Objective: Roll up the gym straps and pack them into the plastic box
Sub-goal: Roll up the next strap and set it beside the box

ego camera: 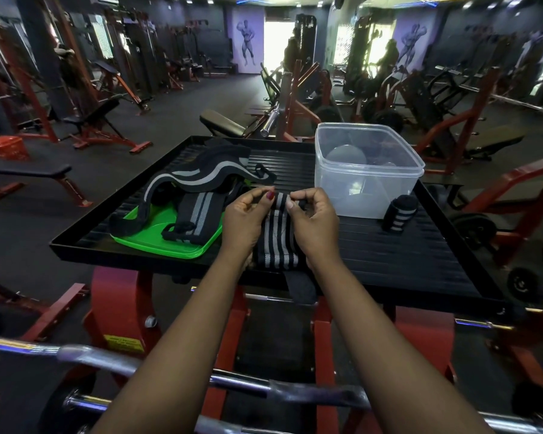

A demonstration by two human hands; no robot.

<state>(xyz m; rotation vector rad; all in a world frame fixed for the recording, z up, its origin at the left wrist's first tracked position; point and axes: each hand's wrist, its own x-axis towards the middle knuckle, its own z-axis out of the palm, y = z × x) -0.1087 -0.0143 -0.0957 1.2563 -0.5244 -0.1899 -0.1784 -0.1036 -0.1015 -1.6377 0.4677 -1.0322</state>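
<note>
A black strap with grey stripes [278, 245] lies flat on the black tray [405, 255], its near end hanging over the front edge. My left hand [243, 220] and my right hand [315, 219] both pinch its far end, fingers curled over it. A clear plastic box [365, 173] stands open behind my right hand. A rolled strap [400, 213] stands upright to the right of the box. Several unrolled straps [198, 180] lie in a heap at the left, partly on the green lid [167, 233].
The tray sits on a red machine frame [116, 308]. Chrome bars [248, 386] cross the foreground below my arms. Benches and red gym machines fill the floor around and behind.
</note>
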